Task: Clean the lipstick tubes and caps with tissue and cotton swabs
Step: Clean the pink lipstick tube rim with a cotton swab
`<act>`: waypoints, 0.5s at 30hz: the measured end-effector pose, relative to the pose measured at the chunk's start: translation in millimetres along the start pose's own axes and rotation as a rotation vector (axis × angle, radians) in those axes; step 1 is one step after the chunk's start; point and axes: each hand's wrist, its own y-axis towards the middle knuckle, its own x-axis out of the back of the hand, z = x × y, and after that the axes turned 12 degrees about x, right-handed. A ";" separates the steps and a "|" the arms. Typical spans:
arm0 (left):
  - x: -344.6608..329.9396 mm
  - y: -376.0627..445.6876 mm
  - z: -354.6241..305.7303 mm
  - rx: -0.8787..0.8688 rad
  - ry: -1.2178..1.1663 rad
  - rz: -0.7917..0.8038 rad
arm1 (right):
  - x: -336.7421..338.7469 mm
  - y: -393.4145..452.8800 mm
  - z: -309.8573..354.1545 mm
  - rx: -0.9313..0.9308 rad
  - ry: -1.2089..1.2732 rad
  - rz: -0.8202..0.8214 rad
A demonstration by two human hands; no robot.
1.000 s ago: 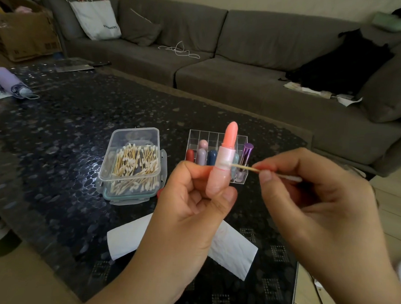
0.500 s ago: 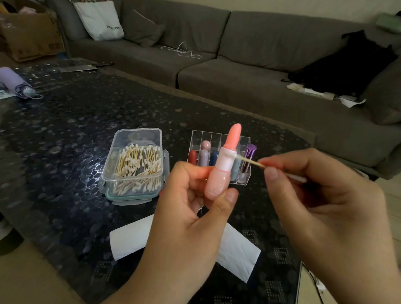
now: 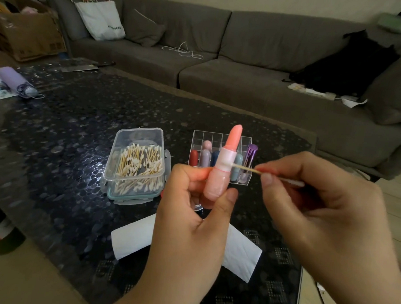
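Note:
My left hand [image 3: 192,215] holds an uncapped pink lipstick tube [image 3: 219,175] upright by its base, its coral bullet fully extended. My right hand [image 3: 326,203] pinches a cotton swab [image 3: 247,168] whose left tip touches the pale collar of the tube. A white tissue [image 3: 133,238] lies flat on the table under my hands. Behind them, a clear organizer [image 3: 218,139] holds several lipsticks, and a clear plastic box of cotton swabs [image 3: 137,160] stands open to its left.
The dark patterned glass table [image 3: 69,127] fills the middle. A purple folded umbrella [image 3: 14,81] lies at its far left. A grey sofa [image 3: 244,62] with a white bag and black clothing runs along the back. A cardboard box [image 3: 23,33] sits far left.
The swab tip moved up from the lower part of the tube to its pale collar. Both hands rose slightly and shifted a little right.

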 end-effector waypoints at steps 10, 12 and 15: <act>-2.9 -1.5 3.5 -0.011 -0.008 -0.010 | -1.3 1.8 3.3 0.075 -0.123 0.008; -2.8 -2.1 4.0 -0.022 -0.005 -0.005 | -0.1 1.8 2.4 0.064 -0.119 -0.010; -3.1 -2.8 4.5 -0.015 0.001 -0.012 | -1.2 2.2 3.1 0.073 -0.105 0.005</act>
